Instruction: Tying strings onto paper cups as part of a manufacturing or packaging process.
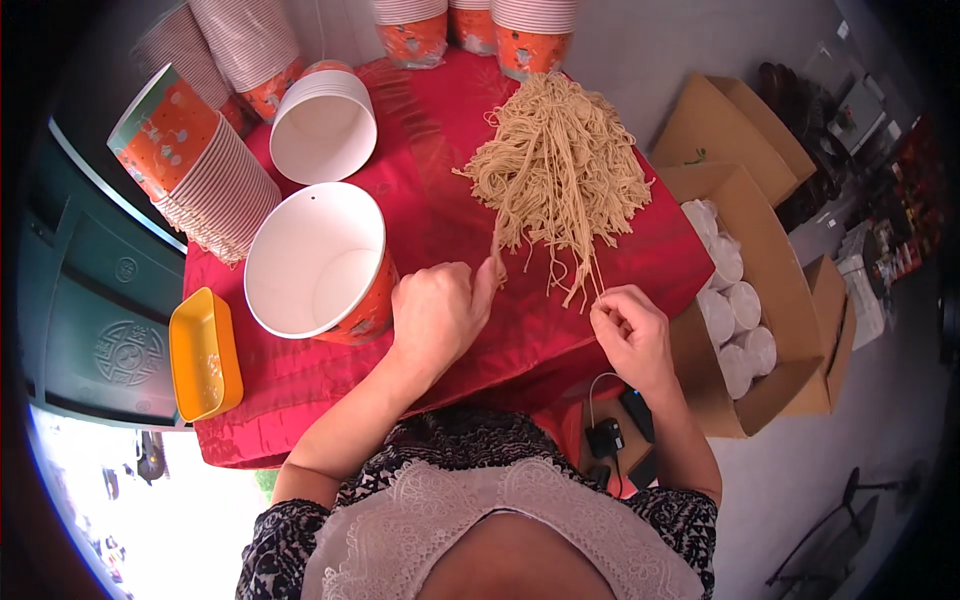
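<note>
A large heap of tan, thin cord-like strands (560,160) lies on the red tablecloth, its loose ends trailing toward me. My right hand (632,325) is closed in a pinch on one or two cords that run taut from the heap. At the heap's near left edge, my left hand (440,310) is closed with thumb and forefinger together; a few strands show at its fingertips, though what is inside the fist is hidden. Just left of that hand, a large orange-and-white paper bucket (316,262) tilts toward me. Its white inside is bare, with a small hole near the rim.
Behind it lies another white-lined stack of paper buckets (325,125). A leaning bucket stack (200,165) stands at left, above a yellow plastic tub (206,355). More stacks (533,35) line the back. Right of the table, an open cardboard box (765,300) holds white wrapped cylinders.
</note>
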The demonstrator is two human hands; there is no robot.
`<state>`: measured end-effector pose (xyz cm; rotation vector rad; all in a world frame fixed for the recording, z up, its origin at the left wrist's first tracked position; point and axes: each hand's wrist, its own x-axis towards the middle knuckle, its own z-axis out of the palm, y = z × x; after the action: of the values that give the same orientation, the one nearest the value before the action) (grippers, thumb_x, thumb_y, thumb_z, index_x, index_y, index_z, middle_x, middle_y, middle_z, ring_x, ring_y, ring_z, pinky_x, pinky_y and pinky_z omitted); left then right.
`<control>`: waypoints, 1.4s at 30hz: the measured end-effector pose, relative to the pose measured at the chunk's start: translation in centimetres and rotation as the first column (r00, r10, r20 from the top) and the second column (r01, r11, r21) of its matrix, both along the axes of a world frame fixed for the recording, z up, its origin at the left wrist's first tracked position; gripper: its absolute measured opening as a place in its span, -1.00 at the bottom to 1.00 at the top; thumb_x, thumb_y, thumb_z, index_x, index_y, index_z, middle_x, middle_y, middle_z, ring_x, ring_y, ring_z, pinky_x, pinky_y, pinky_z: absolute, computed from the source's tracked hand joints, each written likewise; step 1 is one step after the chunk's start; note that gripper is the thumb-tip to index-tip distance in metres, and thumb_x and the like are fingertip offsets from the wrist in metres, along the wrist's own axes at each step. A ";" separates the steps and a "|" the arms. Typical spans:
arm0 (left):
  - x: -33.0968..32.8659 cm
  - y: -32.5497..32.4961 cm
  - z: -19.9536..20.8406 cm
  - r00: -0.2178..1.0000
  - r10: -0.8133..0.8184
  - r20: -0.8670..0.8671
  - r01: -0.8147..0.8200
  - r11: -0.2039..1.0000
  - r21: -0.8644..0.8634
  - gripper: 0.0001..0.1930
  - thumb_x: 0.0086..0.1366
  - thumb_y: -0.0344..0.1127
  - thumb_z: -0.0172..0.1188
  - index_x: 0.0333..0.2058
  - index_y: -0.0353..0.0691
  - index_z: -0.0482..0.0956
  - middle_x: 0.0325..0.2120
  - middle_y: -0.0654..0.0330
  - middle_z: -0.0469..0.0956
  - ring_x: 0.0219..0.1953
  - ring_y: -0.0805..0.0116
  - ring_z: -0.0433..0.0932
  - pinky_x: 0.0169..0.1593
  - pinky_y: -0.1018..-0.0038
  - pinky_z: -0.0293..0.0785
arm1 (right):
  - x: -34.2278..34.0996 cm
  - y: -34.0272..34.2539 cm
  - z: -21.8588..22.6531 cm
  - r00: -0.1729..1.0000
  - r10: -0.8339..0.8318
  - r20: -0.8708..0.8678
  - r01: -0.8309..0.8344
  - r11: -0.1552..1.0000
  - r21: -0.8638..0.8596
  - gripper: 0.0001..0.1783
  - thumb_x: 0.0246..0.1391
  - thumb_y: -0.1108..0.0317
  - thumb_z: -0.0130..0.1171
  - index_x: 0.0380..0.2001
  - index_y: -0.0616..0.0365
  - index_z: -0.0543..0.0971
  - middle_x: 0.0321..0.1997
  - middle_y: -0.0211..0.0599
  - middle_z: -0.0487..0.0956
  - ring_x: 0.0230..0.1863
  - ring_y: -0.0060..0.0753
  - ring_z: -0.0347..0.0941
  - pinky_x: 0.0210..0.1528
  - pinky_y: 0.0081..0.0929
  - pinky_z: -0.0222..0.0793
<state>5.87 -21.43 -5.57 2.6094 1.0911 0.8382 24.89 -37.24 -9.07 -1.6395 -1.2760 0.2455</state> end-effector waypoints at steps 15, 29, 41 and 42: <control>-3.6 -2.0 0.3 0.851 -0.245 0.464 0.499 0.653 -0.570 -0.80 0.29 -0.57 0.16 -0.10 -0.41 0.58 -0.22 0.10 0.54 -0.55 0.54 0.51 -0.46 0.57 0.45 | -3.5 1.2 1.2 0.948 0.167 0.270 -0.231 0.946 0.228 -0.85 -0.06 0.66 0.27 -0.36 0.29 0.58 -0.32 -0.16 0.60 -0.39 -0.17 0.54 -0.38 -0.35 0.45; -8.0 -1.8 -1.0 0.913 -0.112 0.393 0.388 0.535 -0.750 -0.93 0.28 -0.50 0.23 -0.28 -0.35 0.57 -0.56 0.38 0.49 -0.51 0.68 0.41 -0.45 0.63 0.36 | -7.8 3.5 1.4 0.955 0.274 0.115 -0.291 0.943 0.161 -0.87 0.00 0.66 0.24 -0.32 0.30 0.59 -0.42 -0.18 0.58 -0.50 -0.31 0.52 -0.48 -0.46 0.38; -13.4 -2.7 0.7 0.932 -0.167 0.322 0.335 0.737 -0.587 -0.94 0.36 -0.47 0.11 -0.30 -0.34 0.49 -0.60 0.25 0.43 -0.54 0.50 0.40 -0.46 0.47 0.36 | -12.6 5.9 -0.3 0.886 0.431 0.169 -0.459 0.866 0.200 -0.85 -0.03 0.46 0.39 -0.36 0.18 0.63 -0.46 -0.20 0.66 -0.51 -0.20 0.61 -0.50 -0.37 0.48; -13.7 -2.8 0.8 0.938 -0.164 0.304 0.316 0.764 -0.563 -0.94 0.35 -0.47 0.12 -0.30 -0.34 0.49 -0.61 0.20 0.43 -0.55 0.46 0.40 -0.46 0.45 0.37 | -13.0 6.1 -0.2 0.887 0.438 0.147 -0.460 0.864 0.206 -0.87 -0.02 0.48 0.37 -0.37 0.18 0.62 -0.47 -0.20 0.66 -0.52 -0.20 0.61 -0.51 -0.37 0.48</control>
<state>-7.84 -24.21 -4.75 1.9860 0.7623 0.5902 11.92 -31.19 -9.28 -1.1454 -1.6885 0.2884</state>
